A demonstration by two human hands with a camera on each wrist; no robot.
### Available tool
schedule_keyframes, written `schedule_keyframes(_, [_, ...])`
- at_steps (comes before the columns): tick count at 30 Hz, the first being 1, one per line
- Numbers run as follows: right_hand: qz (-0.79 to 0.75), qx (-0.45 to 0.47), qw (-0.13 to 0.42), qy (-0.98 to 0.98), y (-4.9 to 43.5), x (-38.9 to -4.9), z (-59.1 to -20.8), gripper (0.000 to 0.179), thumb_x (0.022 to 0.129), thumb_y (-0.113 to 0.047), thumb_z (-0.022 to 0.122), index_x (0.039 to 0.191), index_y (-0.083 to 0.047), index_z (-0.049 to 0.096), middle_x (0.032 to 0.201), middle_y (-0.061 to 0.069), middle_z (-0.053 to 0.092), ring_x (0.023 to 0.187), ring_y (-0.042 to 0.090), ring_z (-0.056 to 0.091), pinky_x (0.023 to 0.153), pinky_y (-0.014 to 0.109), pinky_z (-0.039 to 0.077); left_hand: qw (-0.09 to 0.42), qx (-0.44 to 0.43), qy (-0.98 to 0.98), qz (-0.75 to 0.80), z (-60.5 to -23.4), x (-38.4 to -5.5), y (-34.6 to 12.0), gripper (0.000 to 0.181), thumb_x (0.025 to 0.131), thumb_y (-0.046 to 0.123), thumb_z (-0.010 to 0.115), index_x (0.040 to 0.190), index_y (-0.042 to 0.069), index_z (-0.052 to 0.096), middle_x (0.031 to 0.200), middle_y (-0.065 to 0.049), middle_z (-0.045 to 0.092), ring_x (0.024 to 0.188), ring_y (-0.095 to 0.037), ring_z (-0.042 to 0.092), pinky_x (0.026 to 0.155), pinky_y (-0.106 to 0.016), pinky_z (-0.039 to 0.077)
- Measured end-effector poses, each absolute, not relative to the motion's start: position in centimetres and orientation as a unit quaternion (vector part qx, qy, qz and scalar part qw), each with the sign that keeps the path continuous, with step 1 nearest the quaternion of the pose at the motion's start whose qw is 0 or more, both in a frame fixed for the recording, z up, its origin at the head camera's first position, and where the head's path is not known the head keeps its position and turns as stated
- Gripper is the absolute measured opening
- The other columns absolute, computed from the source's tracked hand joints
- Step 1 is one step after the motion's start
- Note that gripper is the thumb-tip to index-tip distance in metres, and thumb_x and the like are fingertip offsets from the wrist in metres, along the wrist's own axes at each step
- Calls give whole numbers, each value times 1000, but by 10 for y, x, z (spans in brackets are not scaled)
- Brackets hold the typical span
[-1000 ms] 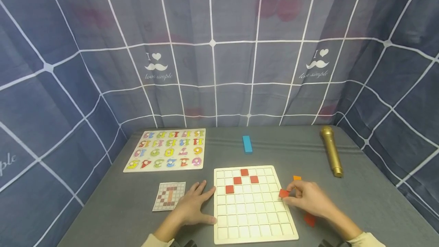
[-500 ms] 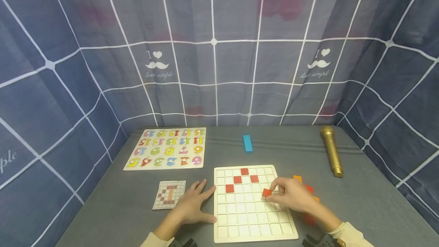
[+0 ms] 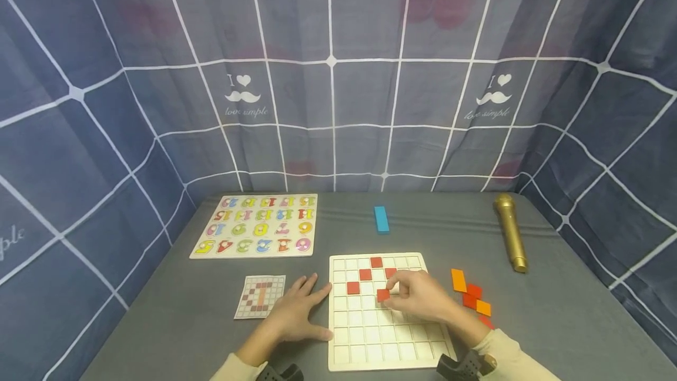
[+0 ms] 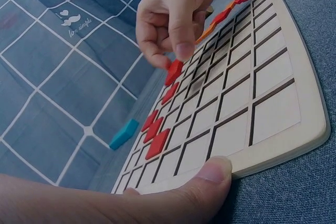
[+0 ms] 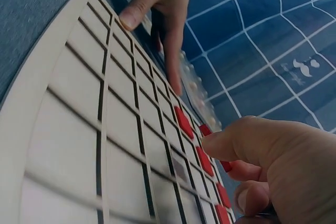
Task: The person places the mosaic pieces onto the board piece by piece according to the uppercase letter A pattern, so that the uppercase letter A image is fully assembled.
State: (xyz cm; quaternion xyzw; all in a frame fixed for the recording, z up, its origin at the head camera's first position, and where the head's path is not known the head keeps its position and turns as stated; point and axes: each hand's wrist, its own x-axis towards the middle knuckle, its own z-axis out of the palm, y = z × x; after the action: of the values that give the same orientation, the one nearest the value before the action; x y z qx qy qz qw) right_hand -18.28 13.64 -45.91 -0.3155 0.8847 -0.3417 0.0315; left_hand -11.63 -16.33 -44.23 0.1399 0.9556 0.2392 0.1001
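Note:
A pale gridded board (image 3: 391,340) lies on the dark table, with several red square tiles (image 3: 353,288) set in its far rows. My right hand (image 3: 423,297) is over the board and pinches another red tile (image 4: 173,71) between thumb and finger, just above the cells. Fingers spread, my left hand (image 3: 296,313) rests beside the board's left edge, its thumb (image 4: 212,174) touching the rim. Just left of that hand is a small card (image 3: 260,297) printed with a coloured grid pattern.
Loose orange tiles (image 3: 458,280) and red tiles (image 3: 469,300) lie to the right of the board. A number puzzle board (image 3: 254,227) is at the back left. Farther back are a blue block (image 3: 381,220) and a gold microphone-shaped object (image 3: 510,233). A checked curtain (image 3: 359,99) surrounds the table.
My right hand has carried the red tile leftward, from the board's right edge to over its middle columns. The loose tiles at right are now uncovered. My left hand keeps its place.

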Motion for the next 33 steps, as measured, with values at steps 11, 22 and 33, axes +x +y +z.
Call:
schedule_keyframes(11, [-343,-348,56,870,106,-182,-462,20,85,-32,76,94,-15,69,54,-18,41,44,-7,29,44,14,31,98,143,957,231,-442,-117,-163,96,68,49,85,148,14,45,159,-25,28,145,-52,24,97,-81,30])
schedule_keyframes(22, [-336,-367,46,867,88,-180,-465,22,84,-31,76,95,-12,71,55,-18,42,47,-8,30,46,13,29,94,145,958,229,-442,-117,-163,95,68,49,85,147,14,46,159,-25,29,145,-53,25,97,-82,30])
schedule_keyframes(33, [-322,-346,24,881,85,-178,-470,25,81,-33,78,95,-14,73,55,-19,44,46,-7,29,44,14,28,92,141,958,233,-443,-117,-163,96,67,50,85,147,15,46,159,-24,29,145,-53,24,96,-82,30])
